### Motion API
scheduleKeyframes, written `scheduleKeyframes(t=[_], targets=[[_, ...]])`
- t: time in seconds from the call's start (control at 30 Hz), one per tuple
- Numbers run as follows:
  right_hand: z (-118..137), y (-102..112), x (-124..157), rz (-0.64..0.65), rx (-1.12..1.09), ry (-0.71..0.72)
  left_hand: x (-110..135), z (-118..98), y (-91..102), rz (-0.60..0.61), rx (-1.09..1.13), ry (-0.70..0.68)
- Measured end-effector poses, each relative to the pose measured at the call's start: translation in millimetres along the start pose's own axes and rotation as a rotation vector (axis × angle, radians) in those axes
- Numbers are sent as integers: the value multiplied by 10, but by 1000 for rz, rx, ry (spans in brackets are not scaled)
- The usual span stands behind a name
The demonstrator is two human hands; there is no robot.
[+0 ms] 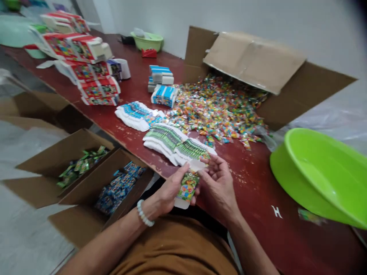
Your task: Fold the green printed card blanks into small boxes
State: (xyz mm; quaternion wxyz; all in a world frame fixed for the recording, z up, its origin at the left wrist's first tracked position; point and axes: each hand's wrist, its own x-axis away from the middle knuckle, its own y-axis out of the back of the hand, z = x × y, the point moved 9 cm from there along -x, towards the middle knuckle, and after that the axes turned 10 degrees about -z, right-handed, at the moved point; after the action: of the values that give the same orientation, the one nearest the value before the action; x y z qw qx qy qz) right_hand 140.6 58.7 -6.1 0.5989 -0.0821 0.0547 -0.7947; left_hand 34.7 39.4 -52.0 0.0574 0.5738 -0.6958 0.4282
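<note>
Two open cartons (88,181) of packets stood left; my left hand (166,193) held a small green box (187,187) by the red table's (252,191) near edge, my right hand (219,183) pinched its white top flap (197,165), and a lime basin (295,183) sat farther right.

The carton (187,186) is thin printed card, smooth with a slight sheen. The table (246,183) looks painted, half-glossy, scuffed and chipped in spots. The basin (304,179) is smooth, shiny plastic; the packets (215,110) are glossy, crinkled film; the box (258,61) is matt cardboard; the shirt (172,248) is matt cloth, the bracelet (141,214) smooth beads.
</note>
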Motion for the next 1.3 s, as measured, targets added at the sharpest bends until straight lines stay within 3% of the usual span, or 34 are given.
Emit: scheduleKeyframes(t=[0.1, 0.23, 0.33, 0.43, 0.53, 0.73, 0.8, 0.97, 1.03, 1.17, 1.3], targets=[[-127, -63, 1, 29, -86, -62, 0, -79, -23, -40, 93, -63], [-218, -102, 33, 95, -34, -62, 32, -182, -33, -102, 194, -211], [-221, -132, 23, 153, -38, -92, 34, -189, -52, -94, 136, -273], [-139, -80, -62, 91, -85, -72, 1, -136, -40, -98, 88, -256], [-11, -42, -134, 68, -2, 31, -7, -138, -21, -119, 88, -268], [428, -189, 0, 291, 379, 514, 20, -204, -29, -135, 48, -299], [420, -183, 0, 315, 357, 466, 11, -172, -42, -127, 29, -262], [72, -105, -130, 284, 129, -17, 8, -135, -84, -85, -89, -262], [-2, -123, -148, 300, 65, -116, 7, -142, -119, -34, -129, -280], [-14, -150, -164, 312, -33, -162, -5, -139, -153, 41, -171, -268], [54, -173, -100, 353, 5, -77, 6, -142, -94, -5, -200, -255]])
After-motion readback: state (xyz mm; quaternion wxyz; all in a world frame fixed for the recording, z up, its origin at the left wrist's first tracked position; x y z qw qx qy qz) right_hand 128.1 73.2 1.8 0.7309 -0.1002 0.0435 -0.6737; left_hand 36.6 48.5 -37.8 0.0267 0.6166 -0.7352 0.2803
